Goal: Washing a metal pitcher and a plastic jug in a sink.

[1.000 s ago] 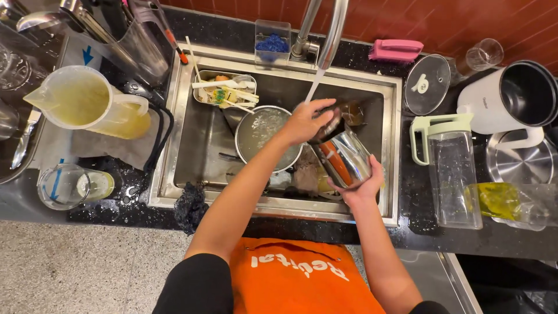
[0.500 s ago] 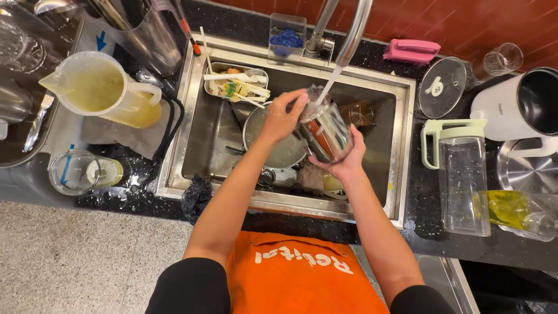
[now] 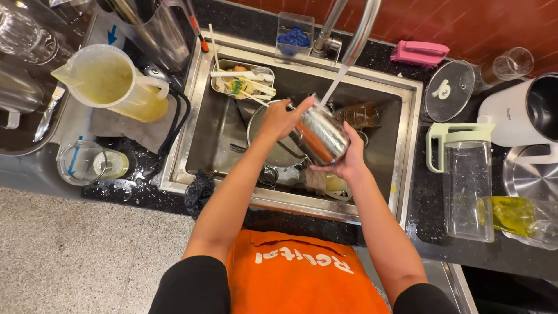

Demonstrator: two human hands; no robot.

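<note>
A drinks-shop or café kitchen washing-up station: a steel sink (image 3: 407,139) full of dirty vessels under a running tap (image 3: 354,40), set in a black speckled worktop (image 3: 430,227) crowded with measuring jugs (image 3: 110,84), clear pitchers (image 3: 465,180) and a white kettle (image 3: 517,113). The person wears an orange apron (image 3: 302,279).

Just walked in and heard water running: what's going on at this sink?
A person in an orange apron is at the sink, holding a steel cup tilted under the stream from the tap. The right hand grips the cup from below; the left hand is at its rim. Beneath lie a pot and other dishes. A jug of yellowish liquid stands on the counter to the left, a clear pitcher to the right.
</note>
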